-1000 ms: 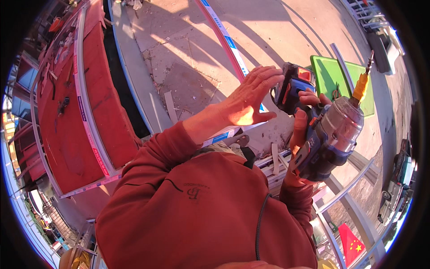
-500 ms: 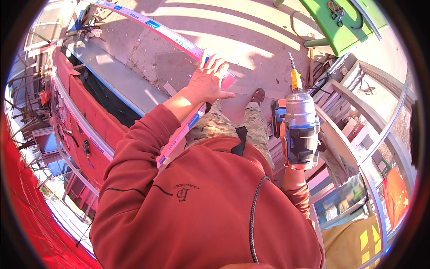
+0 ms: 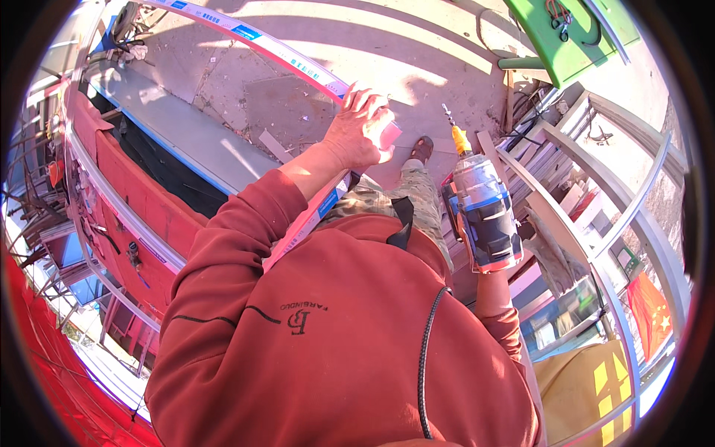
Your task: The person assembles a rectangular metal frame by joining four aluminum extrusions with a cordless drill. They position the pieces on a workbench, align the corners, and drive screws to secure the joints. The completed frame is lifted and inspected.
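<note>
My left hand (image 3: 359, 132) is closed over the end of a long metal-looking profile (image 3: 287, 63), wrapped in pink-and-white film with blue labels, that stretches away to the upper left. A second length with the same film (image 3: 307, 223) runs from under this hand toward my waist; whether the two are joined is hidden. My right hand is around a cordless drill (image 3: 485, 216), its fingers mostly behind the tool's dark-and-blue body. The drill points forward and slightly left, with a yellow collar (image 3: 460, 140) and a thin bit (image 3: 447, 113) at its front, apart from the profile.
On my left stands a red bench (image 3: 141, 194) beside a long grey panel (image 3: 179, 112). A green table (image 3: 573, 37) with scissors (image 3: 557, 18) is at the far right. Metal frames (image 3: 633, 171) and stacked lengths crowd my right, near a yellow cloth (image 3: 581, 387).
My left thumb, stuck out before, is now folded in round the end of the profile. The drill has swung left, its bit tilting toward my left hand.
</note>
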A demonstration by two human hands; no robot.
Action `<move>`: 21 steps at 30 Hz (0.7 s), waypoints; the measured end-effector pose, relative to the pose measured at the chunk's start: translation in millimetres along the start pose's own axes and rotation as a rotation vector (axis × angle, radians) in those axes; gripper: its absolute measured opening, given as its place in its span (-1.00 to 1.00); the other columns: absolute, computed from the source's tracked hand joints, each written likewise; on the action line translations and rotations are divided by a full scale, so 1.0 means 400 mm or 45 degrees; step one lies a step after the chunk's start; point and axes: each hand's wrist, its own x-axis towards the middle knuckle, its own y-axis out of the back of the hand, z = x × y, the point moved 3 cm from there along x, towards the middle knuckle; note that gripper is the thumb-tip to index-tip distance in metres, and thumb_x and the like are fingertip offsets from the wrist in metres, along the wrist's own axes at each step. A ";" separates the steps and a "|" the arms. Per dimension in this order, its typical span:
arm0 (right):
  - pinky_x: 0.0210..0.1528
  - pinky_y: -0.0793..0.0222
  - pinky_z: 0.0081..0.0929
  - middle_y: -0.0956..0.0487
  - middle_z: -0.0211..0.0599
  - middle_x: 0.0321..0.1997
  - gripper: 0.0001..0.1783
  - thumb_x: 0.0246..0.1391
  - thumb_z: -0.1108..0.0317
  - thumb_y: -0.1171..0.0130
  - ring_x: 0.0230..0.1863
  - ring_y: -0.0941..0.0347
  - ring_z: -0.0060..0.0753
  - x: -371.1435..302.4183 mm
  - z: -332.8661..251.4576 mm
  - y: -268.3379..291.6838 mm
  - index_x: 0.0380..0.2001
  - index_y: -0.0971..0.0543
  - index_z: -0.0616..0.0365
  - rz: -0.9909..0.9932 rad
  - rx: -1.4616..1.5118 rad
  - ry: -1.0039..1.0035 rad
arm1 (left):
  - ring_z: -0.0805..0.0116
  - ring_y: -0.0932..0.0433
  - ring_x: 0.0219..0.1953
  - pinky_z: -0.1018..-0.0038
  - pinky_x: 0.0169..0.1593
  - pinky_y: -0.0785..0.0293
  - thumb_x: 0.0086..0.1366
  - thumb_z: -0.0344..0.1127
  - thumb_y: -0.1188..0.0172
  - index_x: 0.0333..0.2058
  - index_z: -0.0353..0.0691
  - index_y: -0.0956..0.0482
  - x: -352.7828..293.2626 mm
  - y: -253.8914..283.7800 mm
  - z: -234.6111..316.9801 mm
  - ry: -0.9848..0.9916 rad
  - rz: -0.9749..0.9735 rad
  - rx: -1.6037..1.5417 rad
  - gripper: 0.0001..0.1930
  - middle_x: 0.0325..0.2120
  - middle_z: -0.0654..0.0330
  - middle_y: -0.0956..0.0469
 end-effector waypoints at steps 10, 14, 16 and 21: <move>0.07 -0.36 -0.18 -0.57 -0.20 -0.01 -0.61 -0.01 0.31 -0.09 -0.02 -0.49 -0.02 0.068 0.006 0.081 -0.06 -0.54 0.11 -0.249 0.128 0.204 | 0.02 -0.34 0.07 0.08 0.30 -0.04 -0.23 0.04 -0.33 -0.25 -0.29 -0.54 -0.007 -0.005 -0.038 -0.049 0.205 -0.166 -0.40 -0.12 -0.04 -0.46; -0.16 -0.42 -0.23 -0.59 -0.06 -0.30 -0.73 -0.11 0.36 -0.08 -0.21 -0.53 -0.06 0.171 -0.053 0.106 -0.28 -0.60 0.10 -0.212 0.265 0.116 | 0.09 -0.38 -0.01 0.15 0.23 -0.11 -0.31 -0.02 -0.32 -0.36 -0.20 -0.54 0.002 -0.022 -0.056 0.008 0.156 -0.231 -0.50 -0.23 0.07 -0.47; -0.25 -0.39 -0.22 -0.56 -0.13 -0.40 -0.82 -0.15 0.35 -0.10 -0.30 -0.50 -0.06 0.106 0.027 0.027 -0.41 -0.58 0.10 -0.392 0.074 0.050 | 0.10 -0.38 -0.01 0.16 0.24 -0.11 -0.31 -0.01 -0.32 -0.36 -0.20 -0.54 -0.001 -0.027 -0.056 0.011 0.165 -0.252 -0.50 -0.24 0.09 -0.47; -0.42 -0.33 -0.25 -0.48 -0.25 -0.57 -0.92 -0.25 0.35 -0.16 -0.47 -0.44 -0.10 0.164 -0.020 0.048 -0.62 -0.51 0.10 -0.424 -0.109 0.209 | 0.14 -0.40 -0.03 0.19 0.26 -0.09 -0.30 -0.01 -0.31 -0.36 -0.18 -0.55 -0.005 -0.038 -0.065 0.008 0.171 -0.264 -0.51 -0.25 0.12 -0.48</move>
